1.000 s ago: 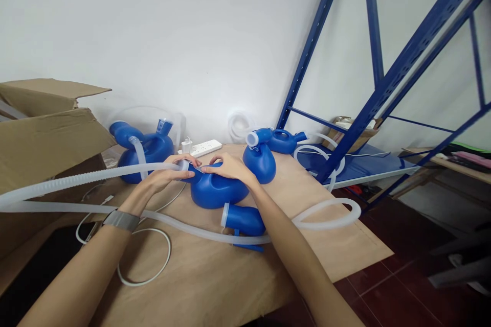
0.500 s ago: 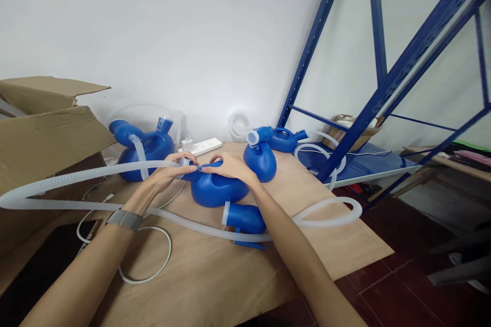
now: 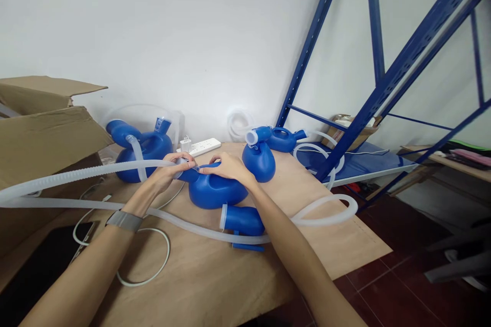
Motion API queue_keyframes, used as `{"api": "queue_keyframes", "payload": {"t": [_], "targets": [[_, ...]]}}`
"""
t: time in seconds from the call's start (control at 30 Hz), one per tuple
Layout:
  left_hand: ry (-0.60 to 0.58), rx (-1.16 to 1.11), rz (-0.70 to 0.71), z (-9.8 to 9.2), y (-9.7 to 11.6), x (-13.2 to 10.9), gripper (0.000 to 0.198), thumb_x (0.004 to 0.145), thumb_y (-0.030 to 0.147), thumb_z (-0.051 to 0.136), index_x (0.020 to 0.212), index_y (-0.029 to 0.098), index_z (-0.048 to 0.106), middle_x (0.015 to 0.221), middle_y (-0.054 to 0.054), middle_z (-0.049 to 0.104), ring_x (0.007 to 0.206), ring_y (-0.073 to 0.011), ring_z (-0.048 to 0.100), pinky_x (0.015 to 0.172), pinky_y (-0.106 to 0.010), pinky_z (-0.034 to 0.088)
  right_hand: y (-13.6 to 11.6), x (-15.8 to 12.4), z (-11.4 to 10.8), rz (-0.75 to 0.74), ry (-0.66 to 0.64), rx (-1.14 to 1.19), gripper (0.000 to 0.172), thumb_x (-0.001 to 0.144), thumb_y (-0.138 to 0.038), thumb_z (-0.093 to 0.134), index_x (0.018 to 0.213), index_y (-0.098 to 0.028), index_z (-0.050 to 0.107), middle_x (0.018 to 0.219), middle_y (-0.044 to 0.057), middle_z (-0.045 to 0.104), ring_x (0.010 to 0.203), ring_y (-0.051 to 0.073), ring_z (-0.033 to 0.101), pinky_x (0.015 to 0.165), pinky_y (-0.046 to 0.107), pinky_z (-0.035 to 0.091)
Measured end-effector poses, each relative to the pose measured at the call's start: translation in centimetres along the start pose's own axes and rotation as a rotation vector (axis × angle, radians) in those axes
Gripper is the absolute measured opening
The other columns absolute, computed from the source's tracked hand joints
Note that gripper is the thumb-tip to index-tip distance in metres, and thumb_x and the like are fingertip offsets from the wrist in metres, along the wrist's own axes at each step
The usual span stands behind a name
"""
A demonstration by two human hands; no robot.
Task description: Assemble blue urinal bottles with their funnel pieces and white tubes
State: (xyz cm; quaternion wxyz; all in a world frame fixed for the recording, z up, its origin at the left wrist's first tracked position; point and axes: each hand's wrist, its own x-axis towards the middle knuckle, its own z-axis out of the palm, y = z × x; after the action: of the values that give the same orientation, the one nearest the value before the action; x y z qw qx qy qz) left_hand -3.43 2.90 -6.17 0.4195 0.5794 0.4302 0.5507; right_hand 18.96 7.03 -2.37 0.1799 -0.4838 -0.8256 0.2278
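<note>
your left hand (image 3: 174,167) has its fingers closed around the neck end of the rounded blue plastic bottle (image 3: 217,192), where the translucent ribbed plastic hose (image 3: 95,169) reaches your hand; your right hand (image 3: 229,167) has its fingers gripping the bottle's top. it lies on the flat light-brown tabletop (image 3: 330,248), just behind 1 short white-rimmed blue plastic tube (image 3: 243,218).

Wooden table (image 3: 215,281), blue bottles (image 3: 218,193), power strip (image 3: 206,147)
</note>
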Motion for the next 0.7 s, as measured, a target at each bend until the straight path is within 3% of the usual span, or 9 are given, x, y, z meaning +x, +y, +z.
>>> {"api": "queue_keyframes", "payload": {"t": [0.1,0.2,0.43,0.57,0.7], "targets": [[-0.061,-0.114,-0.041,-0.1,-0.1,0.0,0.032,0.062,0.044,0.094,0.073,0.02,0.075,0.089,-0.012,0.08,0.097,-0.0308,0.076,0.087,-0.041,0.06,0.2,0.3,0.2,0.014,-0.01,0.002,0.055,0.074,-0.076,0.081,0.102,-0.028,0.081,0.107,0.005,0.083,0.106,0.03,0.076,0.086,0.033,0.055],[-0.067,-0.176,-0.063,-0.2,-0.4,-0.2,0.032,0.062,0.044,0.093,0.076,0.02,0.077,0.088,-0.013,0.081,0.093,-0.0317,0.077,0.087,-0.045,0.062,0.4,0.4,0.3,0.009,-0.032,0.023,0.057,0.073,-0.077,0.08,0.102,-0.028,0.081,0.105,0.005,0.083,0.107,0.03,0.076,0.085,0.032,0.055],[0.038,-0.147,0.007,0.6,-0.4,-0.2,0.028,0.071,0.045,0.085,0.064,0.019,0.075,0.074,-0.011,0.077,0.089,-0.0331,0.077,0.09,-0.046,0.062,-0.1,-0.1,0.0,0.043,-0.021,0.025,0.058,0.072,-0.075,0.082,0.104,-0.027,0.08,0.109,0.006,0.083,0.11,0.03,0.076,0.086,0.033,0.054],[0.118,-0.106,0.031,1.1,-0.4,0.0,0.03,0.069,0.047,0.084,0.061,0.02,0.074,0.068,-0.009,0.074,0.091,-0.034,0.078,0.099,-0.049,0.059,-0.1,-0.1,0.0,0.044,-0.012,0.025,0.057,0.073,-0.075,0.081,0.104,-0.028,0.081,0.108,0.005,0.083,0.109,0.03,0.076,0.086,0.033,0.054],[0.143,-0.116,0.029,1.1,-0.5,0.0,0.032,0.068,0.049,0.086,0.061,0.02,0.074,0.068,-0.009,0.074,0.089,-0.0332,0.077,0.098,-0.049,0.06,-0.1,-0.2,0.1,0.037,-0.005,0.007,0.059,0.073,-0.079,0.079,0.103,-0.028,0.082,0.103,0.005,0.083,0.105,0.031,0.077,0.085,0.033,0.055]]}}
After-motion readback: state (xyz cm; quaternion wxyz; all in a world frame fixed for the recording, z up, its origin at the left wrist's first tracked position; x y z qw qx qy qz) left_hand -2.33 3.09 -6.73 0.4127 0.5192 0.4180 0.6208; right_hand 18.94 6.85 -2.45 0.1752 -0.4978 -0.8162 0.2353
